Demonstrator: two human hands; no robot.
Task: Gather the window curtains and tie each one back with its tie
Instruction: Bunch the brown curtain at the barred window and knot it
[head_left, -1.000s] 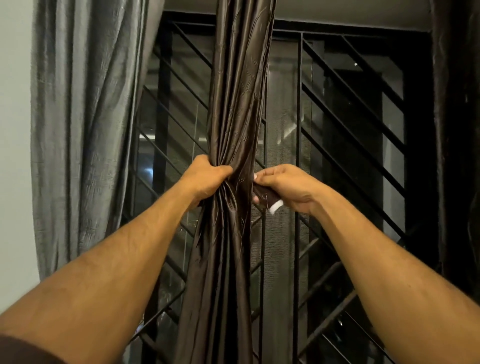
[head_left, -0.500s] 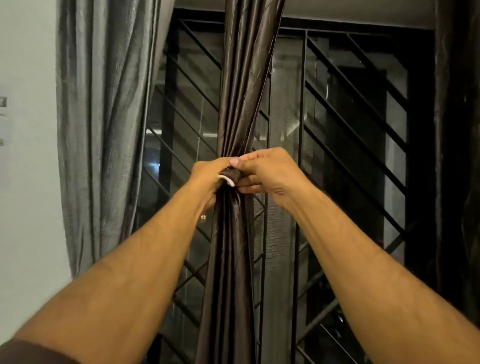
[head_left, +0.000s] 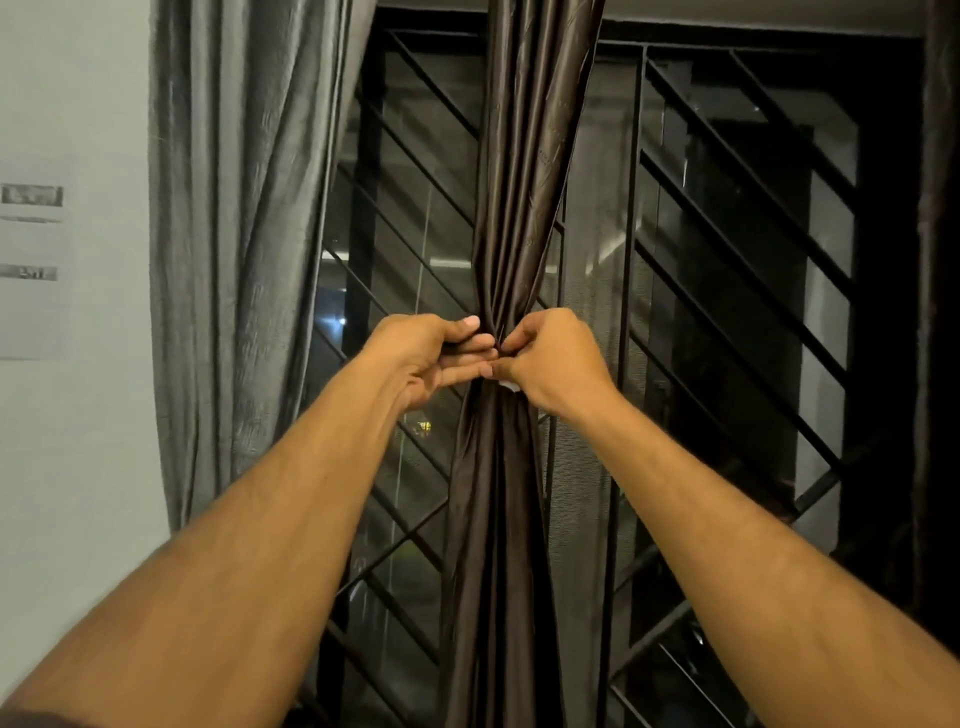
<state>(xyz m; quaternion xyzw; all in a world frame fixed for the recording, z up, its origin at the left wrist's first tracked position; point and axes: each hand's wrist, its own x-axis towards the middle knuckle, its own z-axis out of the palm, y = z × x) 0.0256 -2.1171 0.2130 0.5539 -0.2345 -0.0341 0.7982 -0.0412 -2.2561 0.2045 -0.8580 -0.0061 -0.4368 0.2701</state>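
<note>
Both hands meet at the narrowest point of the gathered brown curtain (head_left: 511, 218), at the centre of the frame. Left hand (head_left: 431, 358) curls its fingers round the bunched fabric from the left, thumb on top. Right hand (head_left: 558, 364) pinches at the front of the bundle with thumb and forefinger; a small white edge of the tie (head_left: 510, 386) shows just below its fingers, and the rest of the tie is hidden. Fingertips of the two hands touch.

Both forearms rise from the lower corners of the frame and converge on the bundle, wrists straight.

Brown curtain fabric is glossy and satin-like, twisted into long vertical folds above and below the grip. A grey curtain (head_left: 234, 249) of matte, crinkled cloth hangs at the upper left. Behind both stands a black window grille (head_left: 727, 218) with diagonal bars.
</note>
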